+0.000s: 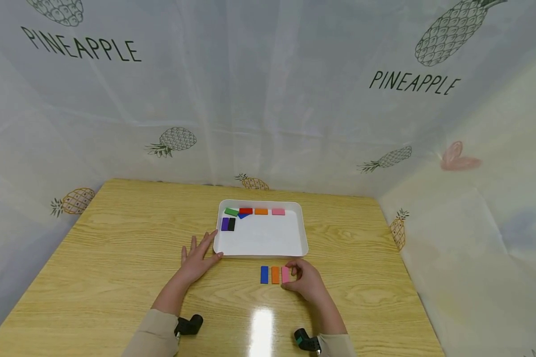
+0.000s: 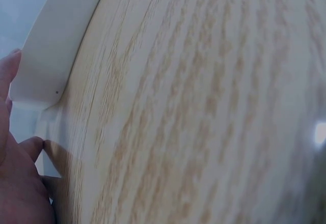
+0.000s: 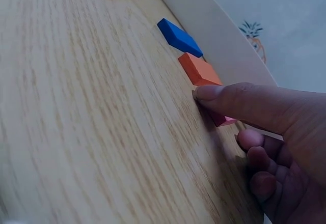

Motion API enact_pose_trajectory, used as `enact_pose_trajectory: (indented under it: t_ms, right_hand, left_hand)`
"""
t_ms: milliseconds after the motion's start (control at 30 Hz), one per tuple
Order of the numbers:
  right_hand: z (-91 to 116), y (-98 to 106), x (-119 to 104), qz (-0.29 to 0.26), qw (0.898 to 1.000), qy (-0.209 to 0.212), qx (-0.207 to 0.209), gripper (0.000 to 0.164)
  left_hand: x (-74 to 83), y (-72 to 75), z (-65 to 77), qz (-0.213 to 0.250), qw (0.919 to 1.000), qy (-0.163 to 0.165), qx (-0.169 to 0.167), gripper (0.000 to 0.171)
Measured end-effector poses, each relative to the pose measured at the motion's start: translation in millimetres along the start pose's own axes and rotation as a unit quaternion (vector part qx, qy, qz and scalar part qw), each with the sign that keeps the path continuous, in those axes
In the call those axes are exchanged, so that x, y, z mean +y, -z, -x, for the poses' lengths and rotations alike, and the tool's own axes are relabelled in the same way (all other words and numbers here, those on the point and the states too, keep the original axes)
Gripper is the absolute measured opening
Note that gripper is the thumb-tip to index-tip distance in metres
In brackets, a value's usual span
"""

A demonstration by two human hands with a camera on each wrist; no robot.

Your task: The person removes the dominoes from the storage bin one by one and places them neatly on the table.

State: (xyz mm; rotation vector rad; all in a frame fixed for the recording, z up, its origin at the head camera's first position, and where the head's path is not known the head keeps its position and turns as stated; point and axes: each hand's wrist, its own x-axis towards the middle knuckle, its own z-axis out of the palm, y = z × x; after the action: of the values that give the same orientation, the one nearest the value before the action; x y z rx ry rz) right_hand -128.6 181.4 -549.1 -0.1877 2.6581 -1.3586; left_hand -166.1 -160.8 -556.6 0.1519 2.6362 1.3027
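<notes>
My right hand (image 1: 307,281) pinches a pink block (image 1: 285,274) by its two short ends, with the block on the table. To its left, upright in a row, lie an orange block (image 1: 275,275) and a blue block (image 1: 264,274); the right wrist view shows the orange block (image 3: 200,70) close to my thumb (image 3: 244,101). Fingers spread, my left hand (image 1: 195,265) touches the left front corner of a white tray (image 1: 261,255). In the left wrist view the tray's wall (image 2: 56,35) stands beside that hand's fingers.
Inside the tray are a green block (image 1: 231,211), a red block (image 1: 245,210), a partly covered blue block (image 1: 243,215), an orange block (image 1: 261,211), a pink block (image 1: 278,211), a purple block (image 1: 225,224) and a black block (image 1: 232,224). A pineapple-print curtain (image 1: 259,99) hangs behind the wooden table (image 1: 138,238).
</notes>
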Motion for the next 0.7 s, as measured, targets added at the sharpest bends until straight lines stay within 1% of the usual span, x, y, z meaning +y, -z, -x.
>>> enact_pose_trajectory:
  t_ms: [400, 533, 700]
  right_hand:
    - [1.8, -0.2, 0.1, 0.0, 1.0, 0.005, 0.007, 0.046]
    - [4.6, -0.5, -0.2, -0.016, 1.0, 0.004, 0.008, 0.049]
    - [11.2, 0.2, -2.1, -0.06, 0.998, 0.007, 0.012, 0.053]
  left_hand:
    - [2.4, 0.7, 0.9, -0.001, 1.0, 0.0, 0.001, 0.076]
    - [2.1, 0.6, 1.5, -0.002, 1.0, 0.001, 0.0, 0.076]
    - [2.1, 0.6, 2.3, -0.001, 1.0, 0.003, -0.001, 0.076]
